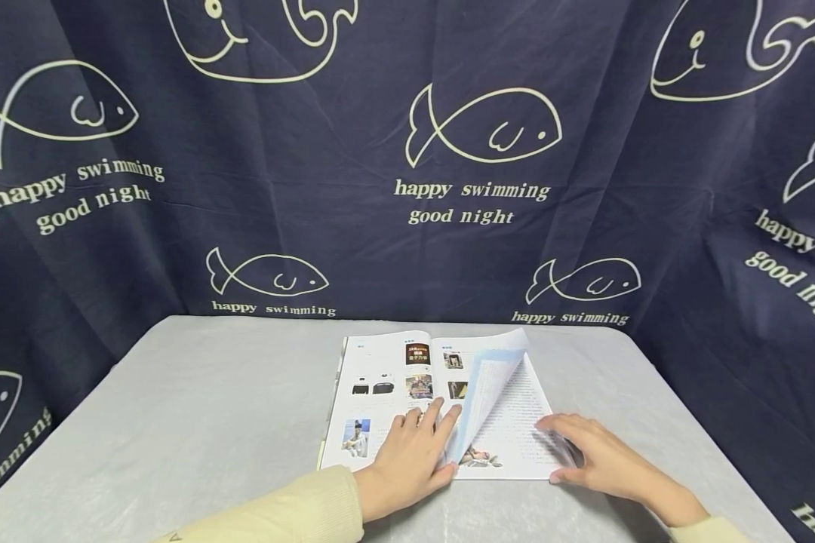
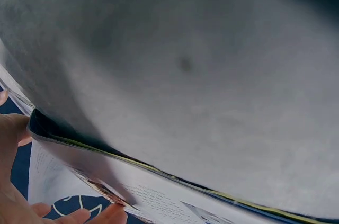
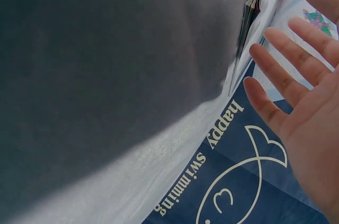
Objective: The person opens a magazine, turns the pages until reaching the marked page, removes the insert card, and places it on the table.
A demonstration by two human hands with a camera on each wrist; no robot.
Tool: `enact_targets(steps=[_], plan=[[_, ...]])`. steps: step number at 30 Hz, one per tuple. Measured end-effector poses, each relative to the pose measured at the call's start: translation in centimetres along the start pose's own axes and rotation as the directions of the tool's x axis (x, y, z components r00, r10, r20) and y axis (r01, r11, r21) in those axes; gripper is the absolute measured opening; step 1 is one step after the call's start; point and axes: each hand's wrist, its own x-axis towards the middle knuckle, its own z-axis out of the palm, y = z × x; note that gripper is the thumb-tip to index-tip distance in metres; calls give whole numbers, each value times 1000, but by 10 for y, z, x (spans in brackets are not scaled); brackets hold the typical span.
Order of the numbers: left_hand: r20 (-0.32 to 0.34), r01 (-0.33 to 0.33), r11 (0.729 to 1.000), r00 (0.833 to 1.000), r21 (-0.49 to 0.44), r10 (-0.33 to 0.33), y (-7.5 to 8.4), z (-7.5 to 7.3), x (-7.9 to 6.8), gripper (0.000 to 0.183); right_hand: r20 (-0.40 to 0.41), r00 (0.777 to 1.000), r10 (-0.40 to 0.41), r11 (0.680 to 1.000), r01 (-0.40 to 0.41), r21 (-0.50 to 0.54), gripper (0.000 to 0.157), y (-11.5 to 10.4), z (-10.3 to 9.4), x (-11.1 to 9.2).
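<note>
An open magazine (image 1: 389,354) with printed text and small photos lies on the table. One of its right-hand pages (image 1: 492,381) stands partly lifted and curls over toward the left. My left hand (image 1: 407,464) rests on the magazine near the spine, fingers spread, thumb by the bottom edge and the base of the lifted page. At the magazine's right edge is my right hand (image 1: 601,456), its thumb close to the lower right corner. Straight, parted fingers of the right hand (image 3: 304,89) show beside the pages in the right wrist view, pinching nothing.
A light grey cloth covers the table (image 1: 197,422), extending on both sides of the magazine. Behind and around it hangs a dark blue curtain (image 1: 353,188) printed with fish outlines and words.
</note>
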Motion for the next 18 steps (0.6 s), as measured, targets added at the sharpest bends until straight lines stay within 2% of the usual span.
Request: enact_targets(steps=[5,11,18], plan=[[-65,-21,1000,998,3,21,-1,0,0,88,35,999,-11,1000,10,15,66,0,1,-1],[-78,-31,1000,997,6,31,-1,0,2,98,33,999,-25,999,24,22,65,0,1,-1],[-128,-55,998,990,31,58,-3,1,2,95,44,999,-13,1000,12,12,63,2,1,-1]])
